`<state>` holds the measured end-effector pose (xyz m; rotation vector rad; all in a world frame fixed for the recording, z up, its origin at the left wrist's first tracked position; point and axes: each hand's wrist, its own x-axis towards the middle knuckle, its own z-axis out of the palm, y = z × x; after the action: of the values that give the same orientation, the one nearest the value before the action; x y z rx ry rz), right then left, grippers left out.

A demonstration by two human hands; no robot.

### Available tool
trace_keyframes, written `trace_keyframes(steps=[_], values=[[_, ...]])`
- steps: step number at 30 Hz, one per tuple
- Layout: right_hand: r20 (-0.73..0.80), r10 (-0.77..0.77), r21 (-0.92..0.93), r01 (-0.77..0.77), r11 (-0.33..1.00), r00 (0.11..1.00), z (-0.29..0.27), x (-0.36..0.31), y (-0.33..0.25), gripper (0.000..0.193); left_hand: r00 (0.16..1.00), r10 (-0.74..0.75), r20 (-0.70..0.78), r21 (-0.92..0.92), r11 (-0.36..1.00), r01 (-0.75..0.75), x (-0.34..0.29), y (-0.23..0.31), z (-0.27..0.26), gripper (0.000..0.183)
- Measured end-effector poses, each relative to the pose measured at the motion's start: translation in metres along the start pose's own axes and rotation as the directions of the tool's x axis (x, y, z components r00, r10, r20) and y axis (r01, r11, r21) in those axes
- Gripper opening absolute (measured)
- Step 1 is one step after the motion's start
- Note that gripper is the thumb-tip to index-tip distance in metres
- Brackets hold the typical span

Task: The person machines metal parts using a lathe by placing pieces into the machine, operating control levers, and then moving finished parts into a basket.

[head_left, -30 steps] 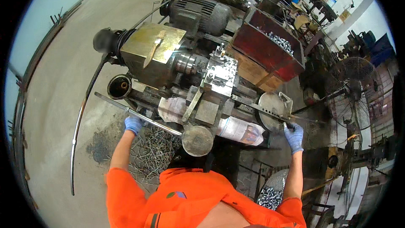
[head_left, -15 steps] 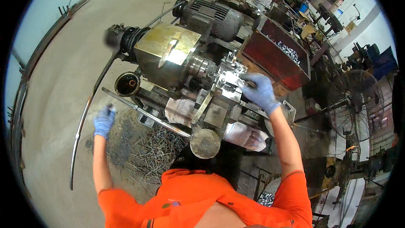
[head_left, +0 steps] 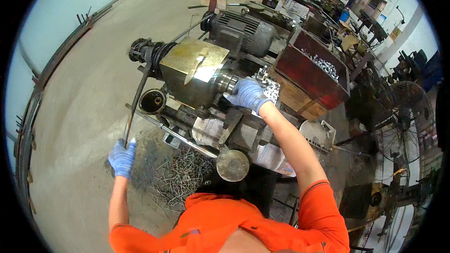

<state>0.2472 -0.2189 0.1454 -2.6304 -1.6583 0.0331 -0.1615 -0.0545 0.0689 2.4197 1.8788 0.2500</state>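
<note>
My left hand (head_left: 122,159), in a blue-grey glove, is closed round the lower part of a long metal lever (head_left: 136,100). That lever runs up to the black spindle end (head_left: 147,52) of a lathe-like machine. My right hand (head_left: 247,94), gloved alike, is at the steel chuck (head_left: 227,83) on the headstock (head_left: 187,79). Its fingers are curled at the chuck's front, and whatever they hold is hidden by the glove. Just beyond the right hand lies the tool slide (head_left: 271,89), strewn with bright metal bits.
A red bin (head_left: 309,68) of small metal parts stands behind the slide. An electric motor (head_left: 243,30) sits behind the headstock. A second bar (head_left: 183,138) slants across the front beside a round metal disc (head_left: 233,165). Swarf (head_left: 180,178) covers the floor; a fan (head_left: 403,117) stands right.
My left hand has taken hold of the lever, whose lower end has swung rightward. My right hand has moved left from the tool slide to the chuck. The view has shifted slightly.
</note>
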Motion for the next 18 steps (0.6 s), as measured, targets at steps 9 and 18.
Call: trace_keyframes(steps=[9,18], values=[[-0.067,0.007,0.034,-0.004,0.999,0.998,0.006,-0.001,0.004,0.054,0.997,0.030,-0.067,0.026,0.999,-0.028,0.002,0.018,0.003,0.047],[-0.513,0.040,0.075,-0.002,0.997,0.858,-0.078,-0.071,0.072,0.048,0.852,0.447,-0.273,0.044,0.890,-0.454,0.022,0.036,-0.022,0.045]])
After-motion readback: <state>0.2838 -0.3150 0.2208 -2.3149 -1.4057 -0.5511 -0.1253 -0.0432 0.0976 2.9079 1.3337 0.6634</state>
